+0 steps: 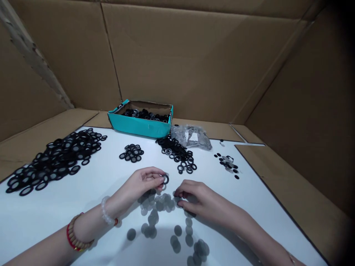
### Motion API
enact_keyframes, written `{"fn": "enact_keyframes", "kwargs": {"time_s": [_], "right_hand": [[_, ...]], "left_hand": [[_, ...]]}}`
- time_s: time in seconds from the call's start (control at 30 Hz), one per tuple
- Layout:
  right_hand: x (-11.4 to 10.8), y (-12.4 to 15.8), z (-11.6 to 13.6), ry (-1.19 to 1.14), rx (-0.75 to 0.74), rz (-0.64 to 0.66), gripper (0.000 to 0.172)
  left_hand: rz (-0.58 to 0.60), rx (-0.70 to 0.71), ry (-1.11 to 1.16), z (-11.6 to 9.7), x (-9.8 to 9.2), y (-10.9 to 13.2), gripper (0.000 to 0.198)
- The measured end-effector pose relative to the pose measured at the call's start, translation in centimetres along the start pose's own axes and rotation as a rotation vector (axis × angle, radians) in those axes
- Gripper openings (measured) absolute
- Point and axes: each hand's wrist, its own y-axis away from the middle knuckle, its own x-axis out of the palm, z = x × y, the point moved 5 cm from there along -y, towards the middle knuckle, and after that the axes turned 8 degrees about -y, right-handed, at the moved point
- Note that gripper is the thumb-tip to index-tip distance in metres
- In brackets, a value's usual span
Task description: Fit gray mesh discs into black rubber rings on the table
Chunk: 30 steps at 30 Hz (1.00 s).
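Observation:
Between the thumb and fingers of my left hand (151, 179) is a black ring washer (166, 179), pinched at its side and held above the white table. My right hand (195, 197) is a short way to the right, low over the table, its thumb and fingertips curled together at the edge of the loose grey discs (160, 203). Whether a disc sits between those fingertips is hard to make out. The thin, round, translucent grey discs lie scattered and overlapping under and in front of both hands.
A big heap of black rings with grey centres (55, 162) covers the left side, with a smaller pile (132, 153) nearby. Bare black rings (177, 151) spill before a teal box (138, 125) and a clear plastic bag (192, 136). Small black discs (227, 162) lie right. Cardboard walls (194, 55) surround the table.

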Motion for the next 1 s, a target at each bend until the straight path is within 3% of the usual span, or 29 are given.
{"fn": "enact_keyframes", "kwargs": {"time_s": [0.23,0.53,0.73,1.0], "right_hand": [[-0.4,-0.5,-0.4,-0.090,0.016,-0.121,0.020],[-0.1,-0.8,-0.9,-0.406,0.014,-0.068,0.021],[-0.1,-1.1,-0.4,-0.573,-0.049,-0.279,0.024],[1.0,-1.1,-0.5,-0.605,0.014,-0.396,0.024]], "left_hand": [[-0.006,0.028,-0.019,0.7,0.2,-0.2,0.027],[0.004,0.030,0.011,1.3,0.5,-0.5,0.024],[0.055,0.039,0.025,1.1,1.2,-0.1,0.024],[0.023,0.070,0.067,1.1,2.0,0.5,0.025]]}}
